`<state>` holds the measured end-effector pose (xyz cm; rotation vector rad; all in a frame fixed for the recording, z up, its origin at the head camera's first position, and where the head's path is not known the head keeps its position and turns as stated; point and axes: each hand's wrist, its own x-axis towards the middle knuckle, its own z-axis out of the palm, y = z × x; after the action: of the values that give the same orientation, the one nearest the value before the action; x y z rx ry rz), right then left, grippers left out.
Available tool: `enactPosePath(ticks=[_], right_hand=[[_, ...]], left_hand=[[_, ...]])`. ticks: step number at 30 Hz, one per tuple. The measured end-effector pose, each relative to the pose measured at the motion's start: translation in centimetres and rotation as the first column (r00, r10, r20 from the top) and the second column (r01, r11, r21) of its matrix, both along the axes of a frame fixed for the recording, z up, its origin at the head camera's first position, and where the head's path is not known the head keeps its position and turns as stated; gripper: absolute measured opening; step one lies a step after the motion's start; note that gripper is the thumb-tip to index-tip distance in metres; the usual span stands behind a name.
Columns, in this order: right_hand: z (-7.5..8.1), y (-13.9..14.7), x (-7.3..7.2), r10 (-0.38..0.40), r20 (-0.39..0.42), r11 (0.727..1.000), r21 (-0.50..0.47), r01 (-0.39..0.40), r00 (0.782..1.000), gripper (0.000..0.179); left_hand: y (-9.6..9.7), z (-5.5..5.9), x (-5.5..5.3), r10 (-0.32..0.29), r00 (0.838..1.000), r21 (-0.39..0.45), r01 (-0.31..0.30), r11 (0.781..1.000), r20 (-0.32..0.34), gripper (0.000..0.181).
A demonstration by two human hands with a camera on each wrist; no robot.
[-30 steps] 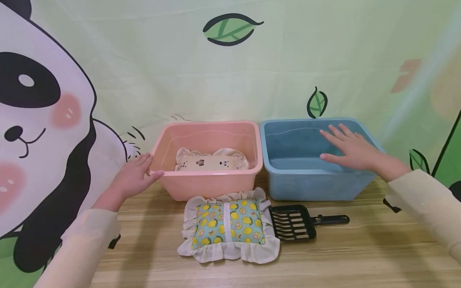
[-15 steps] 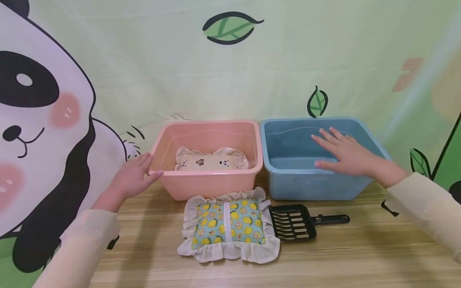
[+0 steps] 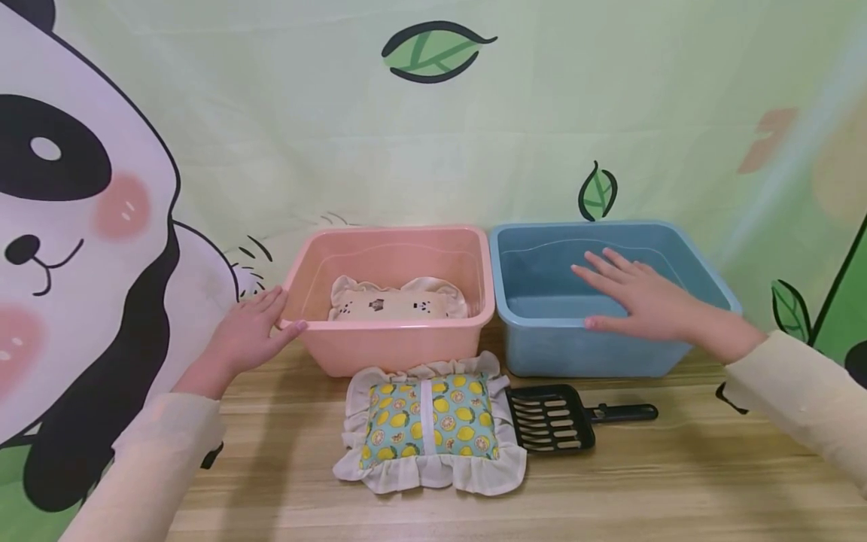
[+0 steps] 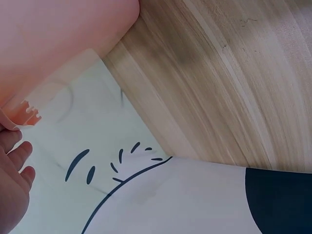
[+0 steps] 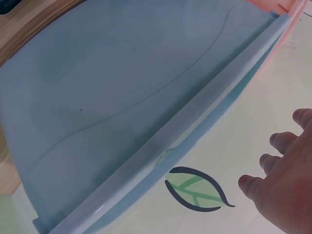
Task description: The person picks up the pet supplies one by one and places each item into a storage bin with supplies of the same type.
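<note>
In the head view my left hand rests at the left rim of a pink plastic basin, thumb by the front corner. The left wrist view has its fingertips right at the rim's underside. A cream pillow with ruffled edges and small animal prints lies inside this basin. My right hand is held with fingers spread, overlapping a blue plastic basin in the head view, and holds nothing. The right wrist view shows its fingertips apart from the blue basin's rim.
In front of the basins lies a ruffled pillow with a lemon print and a white centre strip. Beside it, a black slotted scoop points its handle right. The wooden tabletop meets a panda-and-leaf backdrop.
My right hand has shifted left and slightly down over the blue basin, fingers still spread. The left hand, both basins, pillows and scoop stay in place.
</note>
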<state>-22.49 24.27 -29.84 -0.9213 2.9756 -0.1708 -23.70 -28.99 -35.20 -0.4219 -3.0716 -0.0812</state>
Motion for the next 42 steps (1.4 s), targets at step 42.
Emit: enactPosePath(ticks=[42], right_hand=[[-2.4, -1.9, 1.1, 0.197, -0.105, 0.980, -0.012, -0.199, 0.975, 0.071]], left_hand=[[0.0, 0.0, -0.1, 0.005, 1.000, -0.027, -0.005, 1.000, -0.004, 0.080]])
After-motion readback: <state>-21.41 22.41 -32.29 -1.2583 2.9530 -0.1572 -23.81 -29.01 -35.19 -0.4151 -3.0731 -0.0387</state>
